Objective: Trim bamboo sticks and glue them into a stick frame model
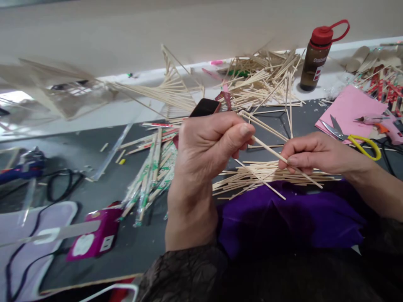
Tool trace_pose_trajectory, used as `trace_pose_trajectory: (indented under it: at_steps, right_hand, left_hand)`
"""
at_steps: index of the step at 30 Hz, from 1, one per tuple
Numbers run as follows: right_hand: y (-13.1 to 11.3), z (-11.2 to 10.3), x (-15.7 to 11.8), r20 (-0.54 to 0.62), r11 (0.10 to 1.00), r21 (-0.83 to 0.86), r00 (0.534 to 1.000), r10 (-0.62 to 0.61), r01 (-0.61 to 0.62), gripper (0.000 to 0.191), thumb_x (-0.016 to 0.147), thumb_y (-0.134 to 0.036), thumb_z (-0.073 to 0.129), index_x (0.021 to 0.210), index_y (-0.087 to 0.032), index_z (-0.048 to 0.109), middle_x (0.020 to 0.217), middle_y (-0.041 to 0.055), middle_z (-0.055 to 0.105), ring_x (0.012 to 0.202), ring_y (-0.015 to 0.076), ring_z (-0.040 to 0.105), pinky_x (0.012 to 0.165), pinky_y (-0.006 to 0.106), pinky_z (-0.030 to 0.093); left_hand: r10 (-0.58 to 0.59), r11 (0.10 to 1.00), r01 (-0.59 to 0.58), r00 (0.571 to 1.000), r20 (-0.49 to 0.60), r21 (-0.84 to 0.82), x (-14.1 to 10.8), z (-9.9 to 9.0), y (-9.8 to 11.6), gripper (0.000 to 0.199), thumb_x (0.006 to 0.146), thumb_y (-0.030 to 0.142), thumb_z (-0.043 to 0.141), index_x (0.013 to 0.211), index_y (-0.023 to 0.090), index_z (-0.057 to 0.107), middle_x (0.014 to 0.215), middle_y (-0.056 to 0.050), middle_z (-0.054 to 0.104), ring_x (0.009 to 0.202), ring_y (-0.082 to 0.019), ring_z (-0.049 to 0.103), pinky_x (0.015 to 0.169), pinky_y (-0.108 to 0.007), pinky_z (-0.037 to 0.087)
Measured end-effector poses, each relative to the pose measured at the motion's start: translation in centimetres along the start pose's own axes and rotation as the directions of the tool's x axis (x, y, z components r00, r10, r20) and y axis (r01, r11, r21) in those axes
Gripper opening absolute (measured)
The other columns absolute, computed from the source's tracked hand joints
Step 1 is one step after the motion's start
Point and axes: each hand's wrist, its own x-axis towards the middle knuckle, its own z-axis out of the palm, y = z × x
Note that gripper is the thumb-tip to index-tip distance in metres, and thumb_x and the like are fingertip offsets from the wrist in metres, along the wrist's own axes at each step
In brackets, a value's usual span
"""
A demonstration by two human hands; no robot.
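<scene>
A thin wooden chopstick (267, 148) slants down to the right between my two hands. My left hand (210, 142) is closed in a fist with the thumb on top, gripping its upper end. Lower on the same chopstick, my right hand (310, 153) pinches it between thumb and fingers, and its tip pokes out beyond them. Just below the hands lies a loose pile of bare chopsticks (252, 176), with a purple cloth (270, 226) in front of it. Behind my hands, several chopsticks joined at angles (289, 109) stand upright; their lower joints are partly hidden.
Wrapped chopsticks (151, 172) lie left of my left arm. Farther back are a dark phone (204, 108), a heap of sticks (261, 82) and a red-capped bottle (315, 63). Yellow-handled scissors (365, 144) and a pink glue gun (392, 128) lie right; a blue glue gun (25, 167) lies left.
</scene>
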Motion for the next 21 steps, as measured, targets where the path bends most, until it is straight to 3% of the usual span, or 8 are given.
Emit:
trace_pose_trajectory:
  at_steps: [4, 8, 11, 17, 21]
  right_hand:
    - [-0.3, 0.4, 0.0, -0.074, 1.000, -0.013, 0.997, -0.026, 0.025, 0.019, 0.091, -0.030, 0.058, 0.090, -0.014, 0.069, 0.069, -0.0024, 0.060, 0.057, 0.0056, 0.045, 0.051, 0.020, 0.032]
    - [0.6, 0.3, 0.5, -0.099, 0.999, 0.016, 0.995, -0.029, 0.030, 0.023, 0.092, -0.036, 0.060, 0.091, -0.015, 0.069, 0.067, -0.0031, 0.058, 0.055, 0.0059, 0.043, 0.048, 0.020, 0.030]
    - [1.4, -0.1, 0.8, -0.091, 0.999, 0.023, 0.995, -0.030, 0.032, 0.024, 0.092, -0.037, 0.059, 0.090, -0.015, 0.069, 0.066, -0.0040, 0.055, 0.053, 0.0054, 0.040, 0.047, 0.020, 0.028]
    - [1.6, -0.6, 0.4, -0.052, 0.999, -0.023, 0.998, -0.039, 0.038, 0.023, 0.094, -0.034, 0.056, 0.095, -0.014, 0.068, 0.068, -0.0039, 0.055, 0.053, 0.0049, 0.039, 0.048, 0.019, 0.029]
    - [1.2, -1.0, -0.1, -0.029, 0.998, -0.048, 0.999, -0.042, 0.041, 0.025, 0.094, -0.035, 0.056, 0.094, -0.013, 0.069, 0.066, -0.0040, 0.053, 0.054, 0.0053, 0.040, 0.047, 0.019, 0.029]
  left_hand:
    - [-0.024, 1.000, 0.024, 0.999, -0.030, -0.010, 0.2, -0.3, -0.5, 0.034, 0.089, 0.041, 0.068, 0.064, 0.019, 0.071, 0.048, 0.004, 0.057, 0.039, -0.004, 0.045, 0.035, -0.018, 0.031]
    - [-0.199, 0.980, 0.199, 0.979, -0.044, 0.000, 0.9, -0.7, -1.6, 0.026, 0.077, 0.038, 0.080, 0.062, 0.019, 0.070, 0.047, 0.005, 0.059, 0.035, -0.005, 0.047, 0.032, -0.019, 0.032]
    - [-0.296, 0.955, 0.296, 0.955, -0.006, 0.003, 1.0, -0.7, -1.9, 0.022, 0.078, 0.033, 0.078, 0.064, 0.020, 0.068, 0.049, 0.005, 0.060, 0.038, -0.007, 0.051, 0.036, -0.020, 0.039]
    - [-0.280, 0.960, 0.277, 0.956, -0.085, -0.047, 0.6, 0.7, -1.4, 0.027, 0.082, 0.042, 0.073, 0.064, 0.022, 0.069, 0.048, 0.005, 0.055, 0.037, -0.006, 0.046, 0.034, -0.019, 0.036]
    - [-0.330, 0.940, 0.313, 0.935, -0.130, -0.140, 0.3, 1.3, -2.0, 0.037, 0.082, 0.053, 0.071, 0.061, 0.022, 0.065, 0.046, 0.005, 0.053, 0.033, -0.005, 0.041, 0.030, -0.019, 0.028]
